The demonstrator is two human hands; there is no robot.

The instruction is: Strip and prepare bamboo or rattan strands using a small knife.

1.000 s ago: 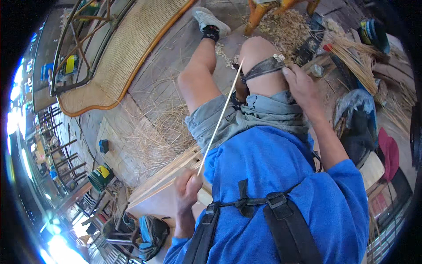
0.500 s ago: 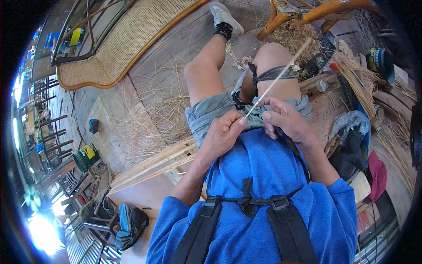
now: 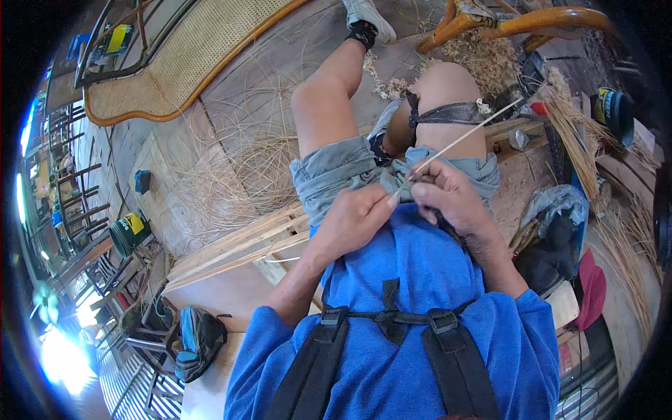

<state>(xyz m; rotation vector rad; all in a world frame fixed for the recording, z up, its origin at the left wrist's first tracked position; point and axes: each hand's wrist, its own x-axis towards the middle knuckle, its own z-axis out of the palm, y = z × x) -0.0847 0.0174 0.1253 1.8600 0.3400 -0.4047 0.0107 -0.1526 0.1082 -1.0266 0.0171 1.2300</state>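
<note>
A thin pale strip of rattan [image 3: 483, 124] runs from my hands up to the right, across the thigh with a dark cloth band [image 3: 448, 113] tied round it. My left hand [image 3: 355, 220] is closed, its thumb pinching the strip's near end just above my lap. Close beside it my right hand [image 3: 451, 198] grips the strip between thumb and forefinger, with the other fingers curled under. Something dark shows below the right fingers, and I cannot make out what it is. Both hands are in front of my blue shirt [image 3: 406, 252].
Loose rattan strands [image 3: 234, 182] lie tangled on the floor at left. A caned panel with a curved frame [image 3: 192, 66] stands beyond them. Wooden planks [image 3: 231, 245] are beside me. At right are a bundle of strips [image 3: 570, 133], a plastic bag [image 3: 560, 203] and a dark green can [image 3: 612, 115].
The strip's far end has swung down and to the right. My left hand has moved slightly closer to my right hand, and less strip shows between them.
</note>
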